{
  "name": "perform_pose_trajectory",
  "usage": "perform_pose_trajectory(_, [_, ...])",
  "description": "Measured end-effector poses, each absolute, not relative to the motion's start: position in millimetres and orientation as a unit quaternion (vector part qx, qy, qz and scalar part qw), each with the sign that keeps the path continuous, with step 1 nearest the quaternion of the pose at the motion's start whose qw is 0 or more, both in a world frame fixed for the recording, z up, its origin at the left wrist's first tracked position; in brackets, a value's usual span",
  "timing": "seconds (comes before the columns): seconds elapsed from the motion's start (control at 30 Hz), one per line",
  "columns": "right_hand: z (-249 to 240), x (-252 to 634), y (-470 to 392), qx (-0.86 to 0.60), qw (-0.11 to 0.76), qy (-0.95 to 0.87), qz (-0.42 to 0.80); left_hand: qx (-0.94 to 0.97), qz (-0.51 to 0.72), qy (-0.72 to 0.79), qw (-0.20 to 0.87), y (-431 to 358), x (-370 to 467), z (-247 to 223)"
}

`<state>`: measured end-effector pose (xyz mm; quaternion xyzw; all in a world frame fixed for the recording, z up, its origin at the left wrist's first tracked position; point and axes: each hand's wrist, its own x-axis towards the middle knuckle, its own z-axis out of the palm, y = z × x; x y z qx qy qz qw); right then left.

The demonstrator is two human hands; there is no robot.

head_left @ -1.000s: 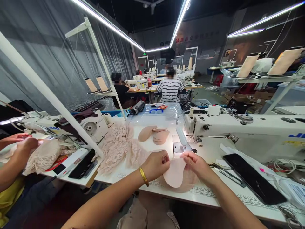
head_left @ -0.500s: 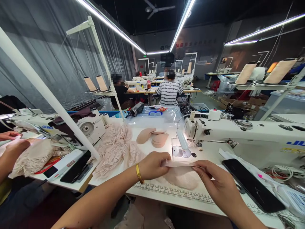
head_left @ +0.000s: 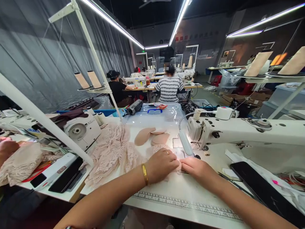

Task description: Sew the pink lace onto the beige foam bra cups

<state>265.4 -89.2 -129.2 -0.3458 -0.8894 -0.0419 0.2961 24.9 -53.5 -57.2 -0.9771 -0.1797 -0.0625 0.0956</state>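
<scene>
My left hand [head_left: 164,165], with a gold bangle at its wrist, is closed on a beige fabric piece [head_left: 177,166]. My right hand [head_left: 194,168] pinches the same piece from the other side, fingertips close to the left ones. Most of the fabric is hidden under the hands; a lacy edge [head_left: 159,147] shows beyond my left knuckles. Both hands are just in front of the sewing machine's [head_left: 228,130] needle area, by a small lit lamp [head_left: 186,144]. Several beige pads [head_left: 143,136] lie behind my left hand.
Beige lace fabric [head_left: 107,152] is heaped to the left. A printed ruler [head_left: 181,203] runs along the table's front edge. A black phone [head_left: 267,190] lies at right. A clear plastic box [head_left: 152,118] stands behind the table. A co-worker's hand [head_left: 8,148] is at far left.
Both hands have moved forward with the fabric towards the machine's needle area and closer together. The fabric, stretched between them before, is now mostly covered. The view has shifted slightly.
</scene>
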Motion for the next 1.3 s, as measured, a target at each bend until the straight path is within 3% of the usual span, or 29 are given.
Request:
perform_pose_trajectory(0.17, [-131,286,-91,-0.359,0.272,-0.892,-0.042,-0.977,-0.023,-0.19,0.093,-37,60,-88])
perform_pose_trajectory(0.33, [-125,295,-96,-0.401,0.225,-0.888,0.009,-0.965,-0.111,-0.212,0.103,-36,56,-106])
perform_pose_trajectory(1.3, [-134,296,-91,-0.486,0.174,-0.856,0.003,-0.978,-0.092,-0.178,0.06,-14,71,-106])
